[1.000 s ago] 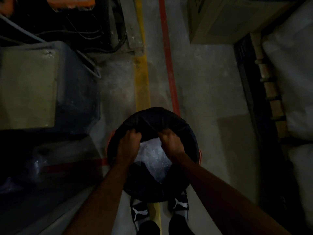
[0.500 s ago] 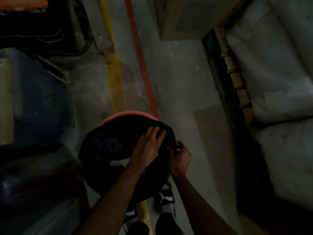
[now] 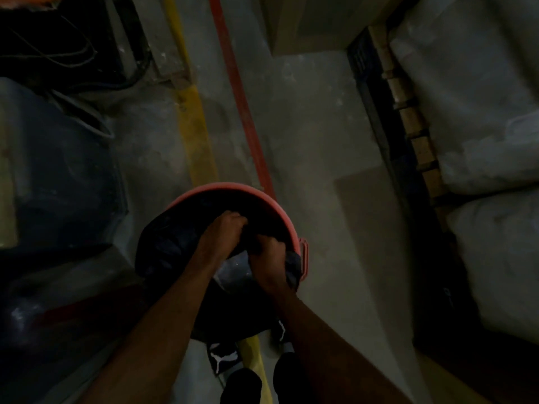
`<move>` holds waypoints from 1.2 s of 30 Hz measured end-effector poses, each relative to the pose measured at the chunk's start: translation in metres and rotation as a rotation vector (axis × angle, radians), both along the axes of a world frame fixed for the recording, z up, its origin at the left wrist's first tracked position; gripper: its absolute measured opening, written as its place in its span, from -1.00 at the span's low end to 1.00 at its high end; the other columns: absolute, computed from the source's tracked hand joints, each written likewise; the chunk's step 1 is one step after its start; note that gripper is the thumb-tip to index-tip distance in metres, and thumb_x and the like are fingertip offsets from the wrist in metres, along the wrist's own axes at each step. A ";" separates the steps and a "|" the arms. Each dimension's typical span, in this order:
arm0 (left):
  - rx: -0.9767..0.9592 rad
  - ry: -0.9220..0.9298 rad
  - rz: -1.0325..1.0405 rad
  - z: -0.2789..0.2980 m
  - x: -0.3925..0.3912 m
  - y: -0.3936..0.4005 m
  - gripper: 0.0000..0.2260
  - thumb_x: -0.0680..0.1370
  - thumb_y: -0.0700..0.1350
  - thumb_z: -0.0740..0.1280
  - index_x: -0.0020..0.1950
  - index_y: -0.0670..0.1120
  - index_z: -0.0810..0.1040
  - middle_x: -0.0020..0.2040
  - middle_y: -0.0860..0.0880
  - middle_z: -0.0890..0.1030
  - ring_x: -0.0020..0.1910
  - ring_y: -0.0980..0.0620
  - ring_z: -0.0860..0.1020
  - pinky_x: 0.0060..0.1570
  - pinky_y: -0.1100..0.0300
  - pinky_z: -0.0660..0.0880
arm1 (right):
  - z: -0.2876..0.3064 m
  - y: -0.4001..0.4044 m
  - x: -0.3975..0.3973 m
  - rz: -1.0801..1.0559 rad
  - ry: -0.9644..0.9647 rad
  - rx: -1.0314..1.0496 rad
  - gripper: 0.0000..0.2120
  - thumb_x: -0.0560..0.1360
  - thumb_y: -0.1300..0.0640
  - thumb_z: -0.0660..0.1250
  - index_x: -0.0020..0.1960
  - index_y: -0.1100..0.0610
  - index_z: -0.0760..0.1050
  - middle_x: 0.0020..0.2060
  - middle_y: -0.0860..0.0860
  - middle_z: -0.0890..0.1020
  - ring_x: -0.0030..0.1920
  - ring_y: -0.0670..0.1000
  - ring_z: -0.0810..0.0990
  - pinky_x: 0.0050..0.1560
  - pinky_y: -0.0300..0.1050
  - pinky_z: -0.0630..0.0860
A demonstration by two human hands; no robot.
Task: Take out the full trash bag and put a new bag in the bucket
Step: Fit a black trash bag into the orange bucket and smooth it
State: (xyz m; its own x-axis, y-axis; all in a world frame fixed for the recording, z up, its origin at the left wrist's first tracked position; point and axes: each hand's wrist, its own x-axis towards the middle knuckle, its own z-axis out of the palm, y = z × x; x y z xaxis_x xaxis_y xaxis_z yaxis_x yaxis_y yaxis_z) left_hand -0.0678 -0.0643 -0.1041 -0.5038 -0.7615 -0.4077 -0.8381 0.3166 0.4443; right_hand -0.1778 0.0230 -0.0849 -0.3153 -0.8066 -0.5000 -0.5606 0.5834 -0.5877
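Since a moment ago, more of the pink bucket (image 3: 271, 209) rim has come bare along its far and right side, and your two hands have drawn together, bunching the black bag's mouth between them. Your left hand (image 3: 223, 233) is curled shut on a fold of the black trash bag (image 3: 169, 246) near the middle of the opening; your right hand (image 3: 268, 258) is clenched on the film just beside it, close to the bucket's right handle lug. The bag sits in the bucket on the floor (image 3: 320, 141) in front of your feet, its left edge draped over the rim, pale rubbish showing through the gap below your wrists.

Expect thin, soft, slippery film that stretches and may tear if one pinch carries the load. It looks full, so probably weighty. Gather the whole mouth into a thick neck and hold there with all your fingers, then lift straight up.
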 end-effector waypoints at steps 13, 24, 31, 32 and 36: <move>0.554 0.025 -0.149 0.026 0.041 0.129 -0.59 0.27 0.00 0.52 0.07 -0.09 0.61 -0.07 0.01 0.64 -0.07 0.00 0.61 -0.03 0.11 0.53 | 0.030 0.035 -0.044 1.086 -0.037 0.294 -0.46 0.21 0.04 0.63 0.16 0.10 0.62 0.12 0.08 0.65 0.13 0.10 0.60 0.15 0.01 0.56; 0.587 -0.046 0.064 -0.009 0.066 0.116 -0.57 0.38 -0.14 0.55 0.22 -0.15 0.58 0.26 -0.15 0.51 0.26 -0.14 0.49 0.20 0.13 0.39 | -0.010 -0.012 -0.020 1.176 0.151 0.494 -0.51 0.26 0.07 0.61 0.14 0.11 0.57 0.17 0.20 0.55 0.19 0.23 0.56 0.14 0.01 0.53; 0.248 0.056 0.388 -0.026 0.092 0.066 -0.79 0.43 -0.30 0.37 0.00 -0.07 0.64 -0.01 -0.15 0.66 0.01 -0.15 0.62 0.05 0.21 0.48 | 0.003 -0.025 -0.013 0.775 0.465 0.008 -0.62 0.38 0.11 0.42 0.18 0.17 0.53 0.16 0.17 0.58 0.18 0.26 0.51 0.06 0.12 0.47; 0.228 0.116 0.419 -0.021 0.094 0.067 -0.79 0.43 -0.32 0.37 0.01 -0.10 0.63 -0.01 -0.16 0.64 0.00 -0.15 0.62 0.05 0.19 0.49 | 0.007 -0.019 -0.008 0.748 0.463 -0.050 -0.59 0.36 0.10 0.42 0.19 0.18 0.52 0.15 0.17 0.57 0.17 0.26 0.49 0.04 0.12 0.46; -0.144 0.196 0.623 0.015 0.107 0.089 -0.72 0.50 -0.21 0.32 0.22 -0.10 0.57 0.15 -0.17 0.52 0.16 -0.14 0.48 0.19 0.05 0.45 | 0.018 0.028 0.033 0.755 0.228 -0.239 -0.59 0.35 0.12 0.22 0.16 0.21 0.52 0.03 0.20 0.57 0.04 0.27 0.54 -0.08 0.11 0.56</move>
State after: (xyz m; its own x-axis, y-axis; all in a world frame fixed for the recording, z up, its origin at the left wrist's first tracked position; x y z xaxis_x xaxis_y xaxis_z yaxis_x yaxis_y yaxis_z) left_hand 0.0388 0.0242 -0.0888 -0.0068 -0.9742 -0.2257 -0.7915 -0.1327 0.5966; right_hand -0.1451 0.0505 -0.0667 0.2818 -0.9186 -0.2771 -0.8725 -0.1253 -0.4722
